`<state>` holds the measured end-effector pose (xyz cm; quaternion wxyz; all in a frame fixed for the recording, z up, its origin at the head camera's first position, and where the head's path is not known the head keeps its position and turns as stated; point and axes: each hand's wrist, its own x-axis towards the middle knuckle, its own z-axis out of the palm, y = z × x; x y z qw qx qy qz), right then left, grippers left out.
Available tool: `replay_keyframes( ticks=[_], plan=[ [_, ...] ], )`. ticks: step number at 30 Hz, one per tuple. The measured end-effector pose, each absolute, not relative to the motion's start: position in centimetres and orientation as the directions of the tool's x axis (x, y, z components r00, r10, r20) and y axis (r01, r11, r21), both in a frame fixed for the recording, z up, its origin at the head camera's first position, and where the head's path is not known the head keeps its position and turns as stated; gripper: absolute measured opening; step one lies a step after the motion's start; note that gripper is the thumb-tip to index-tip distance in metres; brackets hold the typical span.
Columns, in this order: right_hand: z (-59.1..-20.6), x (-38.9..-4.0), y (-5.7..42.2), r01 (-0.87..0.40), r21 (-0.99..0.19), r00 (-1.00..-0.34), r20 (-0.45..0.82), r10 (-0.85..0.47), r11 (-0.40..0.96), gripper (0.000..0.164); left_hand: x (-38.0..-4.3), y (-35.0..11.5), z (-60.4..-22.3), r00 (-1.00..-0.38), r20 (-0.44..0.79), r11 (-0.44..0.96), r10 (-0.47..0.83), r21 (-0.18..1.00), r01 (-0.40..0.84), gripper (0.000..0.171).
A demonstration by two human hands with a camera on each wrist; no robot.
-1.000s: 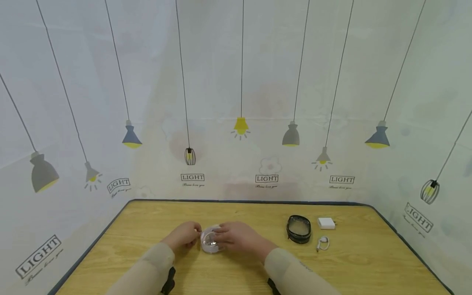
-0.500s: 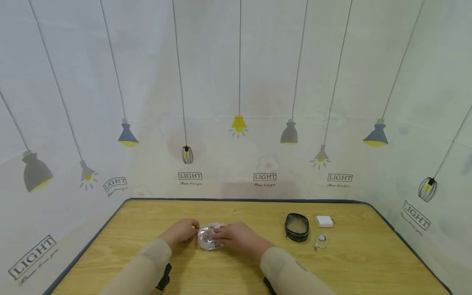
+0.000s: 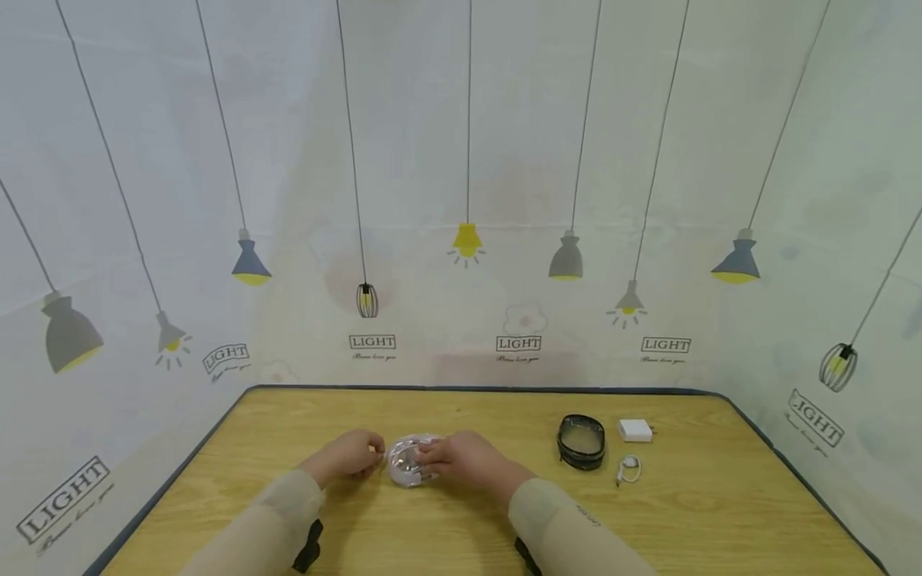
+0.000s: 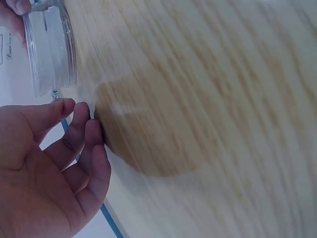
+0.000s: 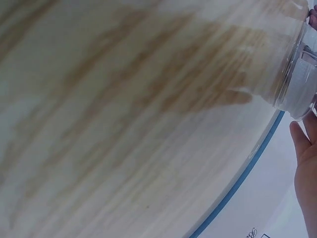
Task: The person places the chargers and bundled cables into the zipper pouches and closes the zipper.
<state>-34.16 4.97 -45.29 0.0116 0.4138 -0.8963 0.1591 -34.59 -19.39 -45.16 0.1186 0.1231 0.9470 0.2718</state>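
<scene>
A round clear-and-white case (image 3: pixel 405 462), see-through on top, sits on the wooden table in front of me. My right hand (image 3: pixel 471 462) grips its right side, with fingers over the top. At its left side, my left hand (image 3: pixel 351 453) has thumb and fingertips drawn together at a small pull tab. In the left wrist view this tab (image 4: pixel 55 93) sticks out of the case wall (image 4: pixel 49 49) and meets the thumb of the left hand (image 4: pixel 54 163). The right wrist view catches the case (image 5: pixel 299 82) and part of the right hand (image 5: pixel 307 163) at its edge.
On the right of the table (image 3: pixel 461 528) lie a round black-rimmed case (image 3: pixel 582 442), a white charger plug (image 3: pixel 635 430) and a short white cable (image 3: pixel 630 470). Cloth walls printed with lamps stand close behind the table's dark edge.
My left hand has drawn slightly leftward from the case. The right hand stays on the case, which has hardly moved. The head view has shifted a little.
</scene>
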Motion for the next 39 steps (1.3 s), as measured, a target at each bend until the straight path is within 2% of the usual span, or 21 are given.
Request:
replay_keyframes(
  ticks=[14, 25, 33, 39],
  plan=[
    [-45.3, -34.0, 4.8, -0.752, -0.262, -0.653, 0.171, -0.738, 0.605, 0.030, -33.4, -19.6, -45.2, -0.945, -0.150, 0.848, 0.291, 0.499, 0.182, 0.017],
    [-45.1, -34.0, 4.9, -0.725, -0.283, -0.679, 0.143, -0.720, 0.628, 0.029, -32.3, -19.3, -45.6, -0.937, -0.134, 0.820, 0.323, 0.534, 0.207, 0.019],
    [-44.8, -33.8, 4.7, -0.726, -0.243, -0.682, 0.135, -0.719, 0.643, 0.028, -31.4, -19.1, -45.4, -0.936, -0.138, 0.818, 0.325, 0.538, 0.204, 0.015],
    [-44.6, -33.9, 4.8, -0.739, -0.217, -0.670, 0.131, -0.731, 0.638, 0.028, -31.4, -18.8, -44.6, -0.942, -0.138, 0.873, 0.306, 0.436, 0.220, 0.009]
  ],
)
